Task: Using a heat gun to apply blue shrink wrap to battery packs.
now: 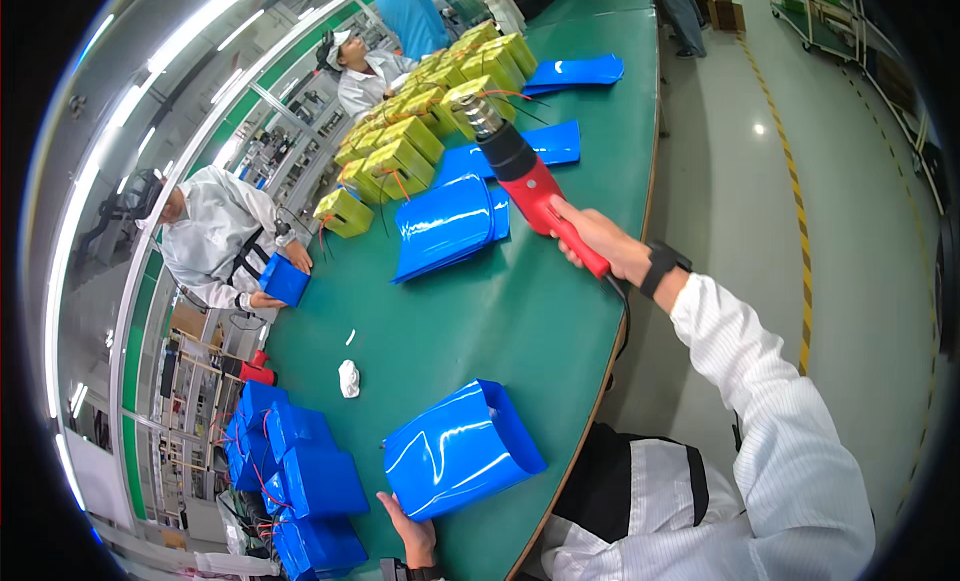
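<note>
My right hand [595, 239] is wrapped round the handle of a red and black heat gun [530, 186]. Its metal nozzle points up and away over the table, and a black cord hangs from the handle's end. At the near side, my left hand [412, 533] grips the lower left edge of a blue plastic sleeve [455, 451], thumb apart and the other fingers partly hidden by it. The sleeve is glossy, with an open mouth at its right end; whether anything is inside cannot be seen. Beyond the gun's nozzle stand yellow-green block packs [400, 166] with thin wires.
Flat blue sleeves [450, 221] lie in stacks on the green table [480, 321]. Blue-wrapped packs [310, 471] with red wires crowd the left edge, near another red heat gun [250, 368] and a crumpled white piece [348, 379]. Across the table, a co-worker [225, 226] holds a blue pack.
</note>
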Demonstrator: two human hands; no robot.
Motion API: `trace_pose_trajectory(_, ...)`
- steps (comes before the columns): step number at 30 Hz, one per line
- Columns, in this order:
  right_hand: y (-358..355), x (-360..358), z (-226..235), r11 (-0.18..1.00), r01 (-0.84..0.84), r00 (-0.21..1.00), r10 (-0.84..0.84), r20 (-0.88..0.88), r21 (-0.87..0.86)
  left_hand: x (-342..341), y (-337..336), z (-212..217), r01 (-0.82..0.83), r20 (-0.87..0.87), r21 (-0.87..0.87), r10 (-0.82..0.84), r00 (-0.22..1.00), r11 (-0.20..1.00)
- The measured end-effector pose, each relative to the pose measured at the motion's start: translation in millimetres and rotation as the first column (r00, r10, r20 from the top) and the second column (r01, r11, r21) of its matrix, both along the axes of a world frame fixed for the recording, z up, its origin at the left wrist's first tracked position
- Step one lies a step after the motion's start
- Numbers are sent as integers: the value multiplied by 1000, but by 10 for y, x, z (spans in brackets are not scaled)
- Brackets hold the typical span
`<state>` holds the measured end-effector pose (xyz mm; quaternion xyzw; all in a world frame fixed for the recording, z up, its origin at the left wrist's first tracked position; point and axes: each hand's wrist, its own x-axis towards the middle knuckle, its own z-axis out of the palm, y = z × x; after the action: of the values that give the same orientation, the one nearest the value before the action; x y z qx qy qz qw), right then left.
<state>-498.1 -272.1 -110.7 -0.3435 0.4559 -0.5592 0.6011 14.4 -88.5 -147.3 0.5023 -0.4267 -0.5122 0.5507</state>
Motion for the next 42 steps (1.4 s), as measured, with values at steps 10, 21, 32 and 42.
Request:
trace_pose_trajectory(10,1172,-318,191,932,234,938,-291,-187,-277,-68,-390,54,-78,-123,16,80,989,997)
trace_pose_trajectory(21,2025,-488,46,857,459,870,-487,-81,-233,-178,-402,70,-100,-13,-68,100,995,993)
trace_pose_trajectory(32,2261,-367,5,700,525,519,-714,-470,-484,-205,-487,-68,-1,469,-365,185,863,931)
trace_pose_trajectory(42,2358,-304,204,811,287,601,-567,-563,-510,-159,-398,4,45,383,-174,25,924,984)
